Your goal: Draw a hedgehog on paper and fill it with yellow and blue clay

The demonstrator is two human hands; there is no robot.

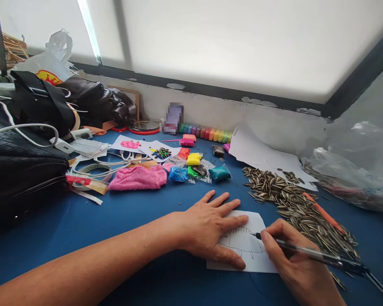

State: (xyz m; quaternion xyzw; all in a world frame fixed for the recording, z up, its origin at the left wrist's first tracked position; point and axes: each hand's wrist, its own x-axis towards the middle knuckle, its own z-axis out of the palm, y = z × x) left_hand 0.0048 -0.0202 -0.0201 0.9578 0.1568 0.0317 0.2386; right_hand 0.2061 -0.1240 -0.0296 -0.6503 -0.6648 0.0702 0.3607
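Note:
My left hand lies flat with its fingers spread, pressing a small sheet of white paper onto the blue table. On that paper is a line drawing of an animal with short legs and a row of small marks along its back; my left hand hides part of it. A black pen is gripped in my right hand, its tip touching or just above the drawing's upper right outline. Beside my right hand spreads a pile of striped sunflower seeds, with an orange tool lying on it.
Packets of coloured clay and a pink cloth lie beyond my left hand. White sheets are stacked at the back right, near a clear plastic bag. Black bags, cables and tape crowd the left side.

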